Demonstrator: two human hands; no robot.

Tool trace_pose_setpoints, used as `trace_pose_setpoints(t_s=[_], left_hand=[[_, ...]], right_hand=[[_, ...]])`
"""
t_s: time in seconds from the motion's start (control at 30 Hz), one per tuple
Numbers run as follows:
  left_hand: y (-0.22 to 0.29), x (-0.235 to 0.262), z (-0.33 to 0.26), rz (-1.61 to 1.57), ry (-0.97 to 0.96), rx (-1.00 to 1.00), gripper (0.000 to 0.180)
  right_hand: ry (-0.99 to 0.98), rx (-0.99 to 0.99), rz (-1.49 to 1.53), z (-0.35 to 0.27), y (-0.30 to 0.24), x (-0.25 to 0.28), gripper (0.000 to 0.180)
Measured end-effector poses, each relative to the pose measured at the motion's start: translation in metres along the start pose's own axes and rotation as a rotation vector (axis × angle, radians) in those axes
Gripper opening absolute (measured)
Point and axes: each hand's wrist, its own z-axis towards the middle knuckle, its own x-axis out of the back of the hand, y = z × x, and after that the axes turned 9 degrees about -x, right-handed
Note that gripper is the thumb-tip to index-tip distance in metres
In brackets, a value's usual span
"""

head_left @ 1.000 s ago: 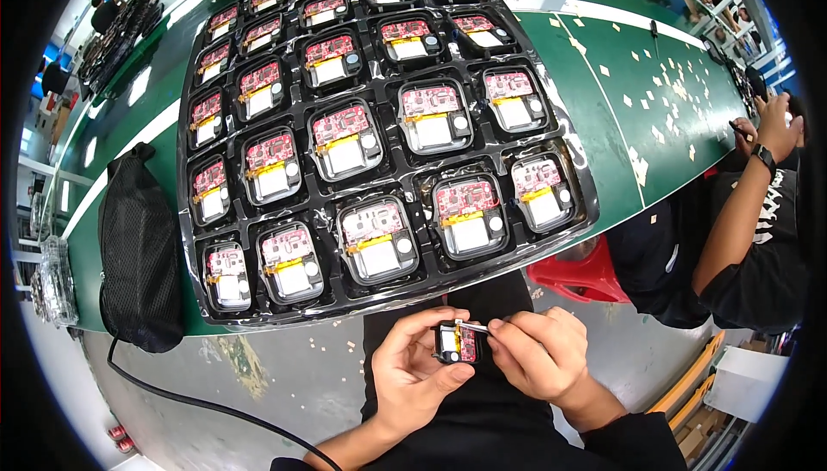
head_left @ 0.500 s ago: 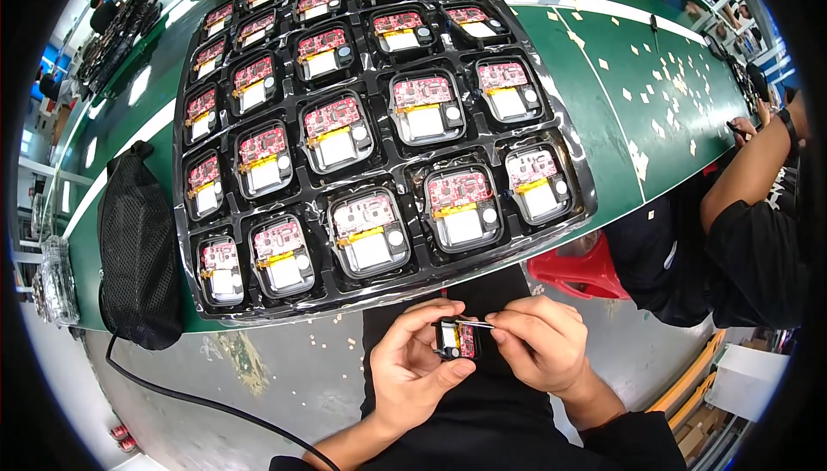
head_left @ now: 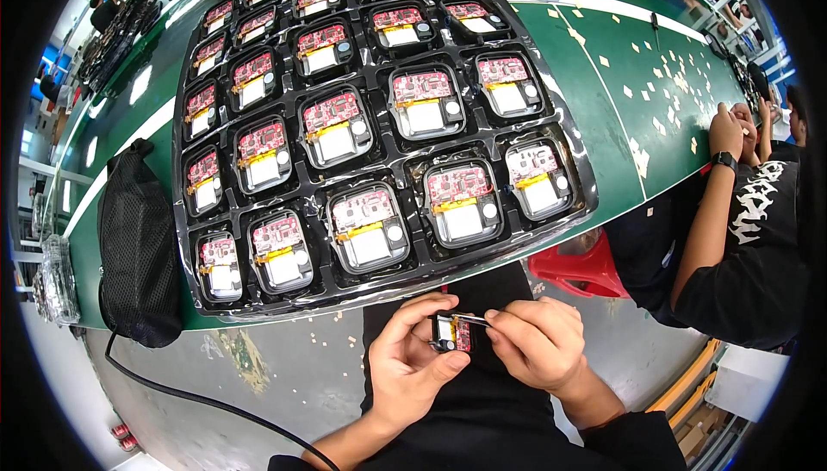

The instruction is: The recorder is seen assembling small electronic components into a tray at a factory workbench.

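Observation:
Over my lap, my left hand [head_left: 405,363] grips a small black device housing [head_left: 442,346] by its edges, fingers and thumb wrapped around it. Inside the housing a red circuit board [head_left: 463,336] and a white block with a yellow strip are visible. Between the thumb and fingers of my right hand [head_left: 543,346] are thin metal tweezers [head_left: 470,318], their tips at the housing's upper edge. Whether the tips pinch anything is too small to tell. Beyond my hands, a black plastic tray [head_left: 413,284] carries many similar open housings, each in its own pocket.
The tray lies on a green worktable [head_left: 594,83], its near side at the table's edge. A black mesh pouch [head_left: 138,251] and a black cable [head_left: 207,402] are at left. Small pale scraps [head_left: 642,161] litter the right side. A co-worker [head_left: 732,238] sits right, by a red stool [head_left: 581,268].
My hands and the housing have shifted only slightly, the tweezers still at its upper edge. The co-worker on the right has raised their hands and leaned nearer the table.

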Motion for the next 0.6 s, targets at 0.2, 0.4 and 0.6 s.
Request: trace_pose_setpoints(t_s=[0.2,0.4,0.6], left_hand=[[-0.001,0.002,0.0,0.004,-0.01,0.004,0.059],[0.004,0.0,-0.001,0.021,-0.003,0.011,0.06],[0.006,-0.003,-0.002,0.03,-0.001,-0.02,0.06]], right_hand=[[0.006,0.004,-0.006,0.0,-0.001,-0.001,0.03],[0.027,0.016,-0.009,-0.002,-0.003,-0.005,0.028],[0.063,0.052,-0.015,-0.009,-0.003,-0.011,0.027]])
